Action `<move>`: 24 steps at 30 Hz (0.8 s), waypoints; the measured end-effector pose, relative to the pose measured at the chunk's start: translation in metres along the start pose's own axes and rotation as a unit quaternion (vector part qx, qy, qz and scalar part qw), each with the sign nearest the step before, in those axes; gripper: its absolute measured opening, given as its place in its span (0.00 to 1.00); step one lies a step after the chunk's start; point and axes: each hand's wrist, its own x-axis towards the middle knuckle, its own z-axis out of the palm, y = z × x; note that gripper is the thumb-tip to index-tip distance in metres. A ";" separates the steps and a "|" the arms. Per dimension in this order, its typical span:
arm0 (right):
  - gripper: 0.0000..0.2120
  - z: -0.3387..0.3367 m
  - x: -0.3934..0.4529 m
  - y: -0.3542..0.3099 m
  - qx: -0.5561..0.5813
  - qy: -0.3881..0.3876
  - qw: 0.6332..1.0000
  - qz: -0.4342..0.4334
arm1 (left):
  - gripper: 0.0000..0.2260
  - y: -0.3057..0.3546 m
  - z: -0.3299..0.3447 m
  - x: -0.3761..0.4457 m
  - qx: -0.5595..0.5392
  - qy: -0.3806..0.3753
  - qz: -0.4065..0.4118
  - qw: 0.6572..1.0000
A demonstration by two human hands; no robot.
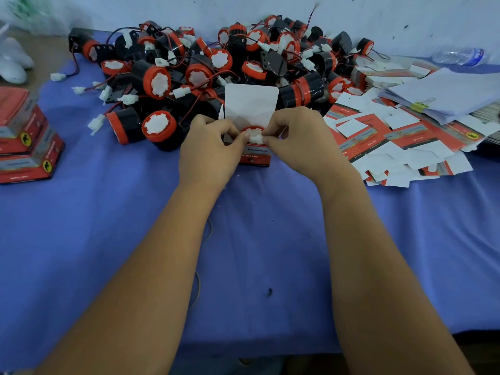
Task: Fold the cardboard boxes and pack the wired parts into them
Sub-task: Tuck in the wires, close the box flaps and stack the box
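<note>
Two bare forearms reach forward from the bottom edge over a table (108, 239) covered in blue cloth; both hands meet at one small red cardboard box (255, 156) standing upright near the middle of the table, its white lid flap (251, 104) raised straight up behind them. Left hand (209, 147) has its fingers curled against the box's left side and open top; right hand (297, 139) pinches a white connector (255, 138) at the box's mouth, thumb and forefinger closed on it. One wired part (253, 129), its red rim just showing, sits inside the box; whether it is fully seated cannot be told.

Behind the box lies a large heap of wired parts (216, 63), black cylinders with red rims, white faces, thin red and black wires and white plugs; too many and too tangled to count. At the left edge stands a stack of closed boxes (24, 139), at least two, red with a yellow round badge on each. To the right lies a spread of flat unfolded boxes (392, 142), overlapping and uncountable; beyond them a sheaf of white paper (446, 96) held by one yellow binder clip (418, 105); one clear plastic bottle (460, 55) lies on its side at the far right.
</note>
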 end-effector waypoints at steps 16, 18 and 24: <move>0.13 0.043 0.002 -0.017 0.087 0.217 0.972 0.032 | 0.20 0.001 -0.005 -0.006 -0.114 0.003 0.007 0.993; 0.11 0.046 0.005 -0.017 0.062 0.213 0.974 0.047 | 0.19 0.001 -0.005 -0.006 -0.134 -0.008 -0.003 0.991; 0.08 0.044 0.009 -0.012 -0.070 0.126 0.989 0.026 | 0.12 0.001 -0.006 -0.002 -0.229 -0.014 -0.058 0.972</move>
